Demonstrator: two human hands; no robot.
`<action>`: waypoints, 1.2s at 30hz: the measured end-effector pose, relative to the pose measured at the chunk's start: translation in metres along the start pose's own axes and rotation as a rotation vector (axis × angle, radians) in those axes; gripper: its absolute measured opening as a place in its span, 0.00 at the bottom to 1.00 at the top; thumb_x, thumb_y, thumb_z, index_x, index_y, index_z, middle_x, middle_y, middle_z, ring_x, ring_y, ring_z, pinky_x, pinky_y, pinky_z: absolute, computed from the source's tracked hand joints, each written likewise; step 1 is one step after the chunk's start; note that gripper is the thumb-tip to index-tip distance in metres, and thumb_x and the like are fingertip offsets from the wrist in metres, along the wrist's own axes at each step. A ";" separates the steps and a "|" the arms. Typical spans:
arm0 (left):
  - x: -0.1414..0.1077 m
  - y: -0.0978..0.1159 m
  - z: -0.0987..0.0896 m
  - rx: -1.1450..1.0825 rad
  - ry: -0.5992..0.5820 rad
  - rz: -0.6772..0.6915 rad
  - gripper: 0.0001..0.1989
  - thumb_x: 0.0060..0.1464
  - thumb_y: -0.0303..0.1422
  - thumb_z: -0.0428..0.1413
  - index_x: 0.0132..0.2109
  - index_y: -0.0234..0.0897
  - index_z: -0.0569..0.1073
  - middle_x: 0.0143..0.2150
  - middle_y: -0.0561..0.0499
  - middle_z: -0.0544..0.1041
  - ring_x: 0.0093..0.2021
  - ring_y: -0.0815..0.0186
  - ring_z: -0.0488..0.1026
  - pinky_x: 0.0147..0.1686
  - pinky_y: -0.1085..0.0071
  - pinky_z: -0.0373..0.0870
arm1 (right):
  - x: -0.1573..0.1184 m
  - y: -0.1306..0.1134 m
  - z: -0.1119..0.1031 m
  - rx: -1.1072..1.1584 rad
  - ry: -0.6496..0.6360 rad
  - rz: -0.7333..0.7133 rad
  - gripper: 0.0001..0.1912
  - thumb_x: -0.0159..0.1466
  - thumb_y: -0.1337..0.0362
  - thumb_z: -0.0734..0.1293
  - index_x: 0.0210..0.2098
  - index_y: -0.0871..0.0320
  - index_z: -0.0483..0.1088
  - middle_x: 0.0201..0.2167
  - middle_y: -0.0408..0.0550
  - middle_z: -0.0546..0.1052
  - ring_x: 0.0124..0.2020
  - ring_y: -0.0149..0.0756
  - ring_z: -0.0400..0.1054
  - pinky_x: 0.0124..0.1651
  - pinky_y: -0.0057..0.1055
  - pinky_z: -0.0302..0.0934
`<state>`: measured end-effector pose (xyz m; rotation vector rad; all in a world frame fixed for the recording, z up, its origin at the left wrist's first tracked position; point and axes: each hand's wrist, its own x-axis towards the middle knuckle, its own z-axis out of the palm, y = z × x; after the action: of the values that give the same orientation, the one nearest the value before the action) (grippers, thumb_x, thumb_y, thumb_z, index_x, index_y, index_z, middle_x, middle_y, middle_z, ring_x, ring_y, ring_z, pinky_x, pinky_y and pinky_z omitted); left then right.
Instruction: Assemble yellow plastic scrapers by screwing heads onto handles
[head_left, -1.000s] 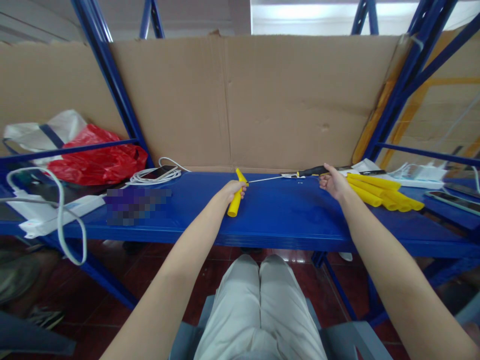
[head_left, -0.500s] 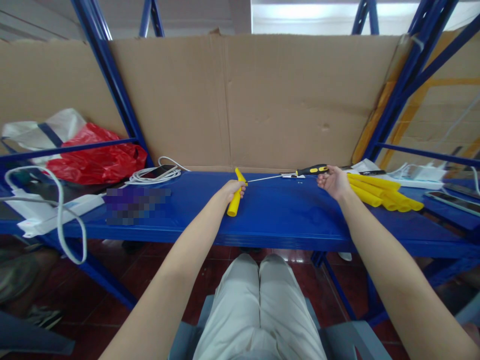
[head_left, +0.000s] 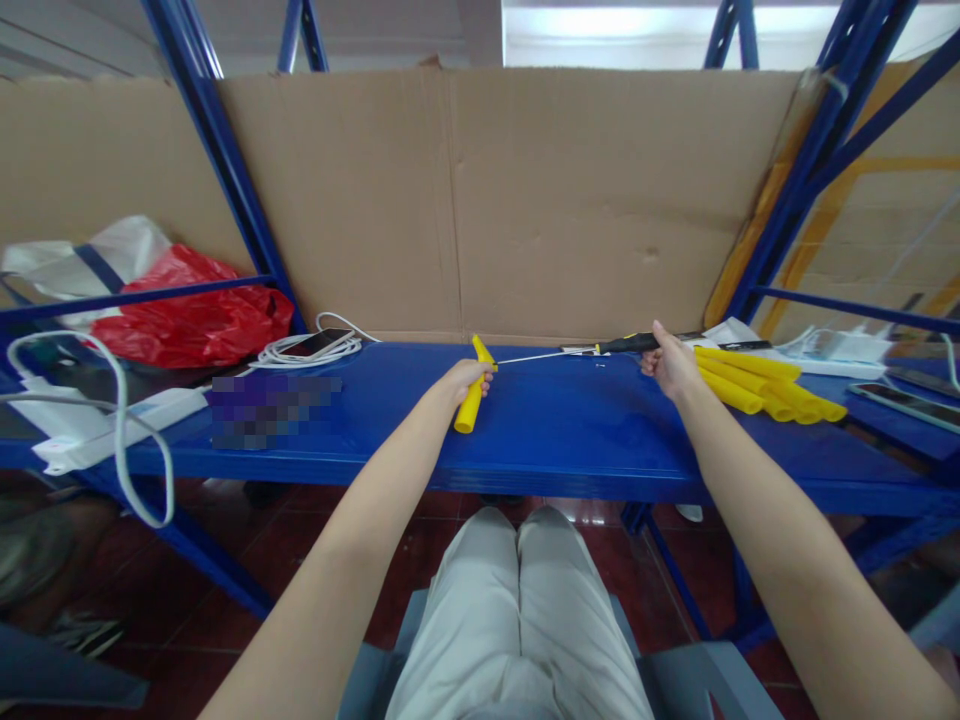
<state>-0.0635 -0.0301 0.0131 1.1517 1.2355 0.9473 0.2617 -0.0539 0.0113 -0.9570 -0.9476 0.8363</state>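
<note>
A tall brown cardboard panel (head_left: 600,200) backs the workplace, creased down its middle and bearing no print that I can make out, between the uprights of a blue metal rack (head_left: 240,180). Below it stretches the glossy blue bench (head_left: 570,430), over a dark red tiled floor (head_left: 292,535); the person sits in light trousers (head_left: 517,620) on a grey chair (head_left: 720,670).

On the left lie a red plastic bag (head_left: 199,325), a white bag (head_left: 127,245) with a dark stripe, and a white power strip (head_left: 127,430). A pixelated patch (head_left: 277,410) (any label there is beyond reading) sits near a coiled white cable (head_left: 281,357) and a phone (head_left: 321,343). Toward the right end, several yellow tubes (head_left: 765,385) are heaped side by side, their nearer ends fanned to the right.

Around the bench's middle is the yellow piece (head_left: 468,410), bent where the left hand (head_left: 466,380) covers it; its lower arm points to the near edge, its thinner upper arm back and slightly left. That hand's fingers are wrapped round it. The screwdriver (head_left: 626,343) lies crosswise, its long axis almost parallel to the panel, shaft pointing left to the yellow piece; whether the tip is inside, I cannot tell. The right hand (head_left: 671,365) has its fingers curled at the handle's butt, thumb raised along it.
</note>
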 end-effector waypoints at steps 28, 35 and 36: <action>0.007 -0.002 -0.001 0.011 0.015 -0.014 0.07 0.59 0.19 0.47 0.36 0.34 0.65 0.16 0.60 0.61 0.13 0.75 0.57 0.16 0.78 0.53 | -0.001 -0.006 0.003 -0.017 0.042 0.176 0.16 0.64 0.56 0.64 0.24 0.55 0.59 0.14 0.42 0.65 0.13 0.28 0.58 0.13 0.24 0.50; 0.006 -0.002 -0.001 0.006 0.012 -0.014 0.08 0.59 0.19 0.48 0.35 0.34 0.65 0.16 0.60 0.61 0.13 0.75 0.57 0.16 0.79 0.54 | -0.006 -0.011 0.007 0.040 0.002 0.194 0.12 0.65 0.61 0.57 0.25 0.55 0.59 0.14 0.42 0.63 0.14 0.29 0.58 0.14 0.24 0.50; 0.007 -0.003 -0.002 0.005 0.014 -0.016 0.08 0.59 0.19 0.48 0.35 0.34 0.65 0.16 0.60 0.61 0.13 0.75 0.57 0.16 0.79 0.54 | -0.006 -0.011 0.007 0.036 -0.007 0.190 0.12 0.64 0.61 0.58 0.25 0.55 0.59 0.14 0.42 0.64 0.14 0.29 0.58 0.14 0.24 0.51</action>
<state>-0.0645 -0.0237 0.0094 1.1393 1.2573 0.9415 0.2550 -0.0613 0.0218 -1.0250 -0.8532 1.0138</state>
